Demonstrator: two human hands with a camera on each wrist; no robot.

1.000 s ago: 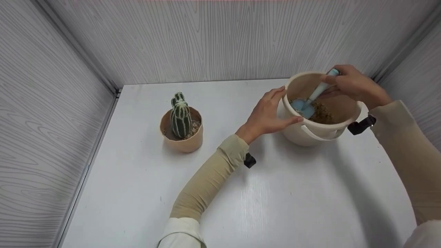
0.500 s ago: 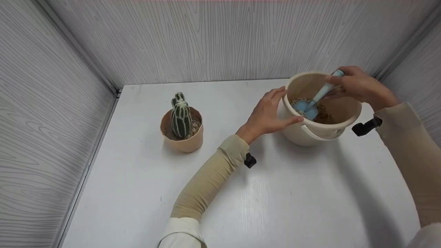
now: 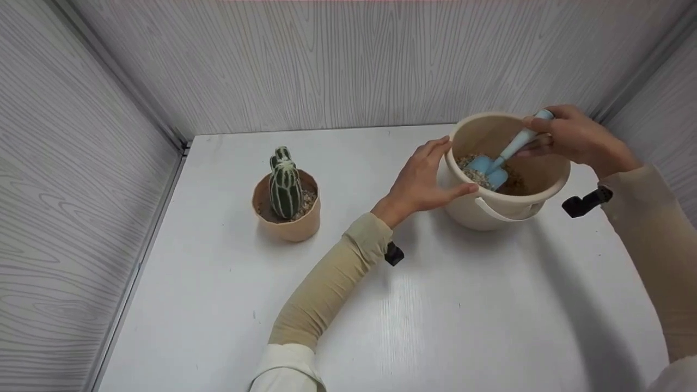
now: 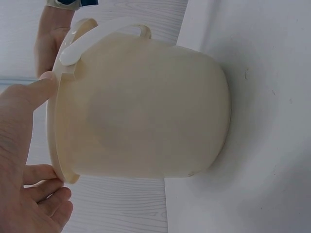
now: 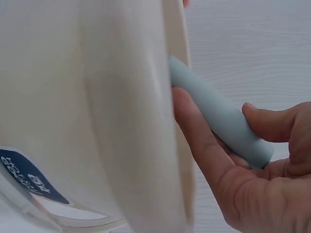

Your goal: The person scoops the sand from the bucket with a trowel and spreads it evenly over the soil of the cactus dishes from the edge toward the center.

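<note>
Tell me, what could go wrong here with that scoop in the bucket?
1. The scoop is loaded with gravel inside the bucket; lifted tilted, it might spill onto the table.
2. The right hand holds only the handle's end, so the grip could slip.
3. The left hand only touches the bucket's side; it may slide.

A staged recording booth is shown rather than a lived-in room. A plain white worktop [image 3: 381, 326] is enclosed on three sides by pale grey wood-grain panels [image 3: 326, 60], joined at the corners by metal strips [image 3: 179, 139]. Small black cameras [image 3: 585, 202] are strapped to both sleeves. Apart from a cream bucket [image 3: 490, 209] under the grip and a potted cactus [image 3: 286, 198] well to its left, only bare surfaces are seen.
</note>
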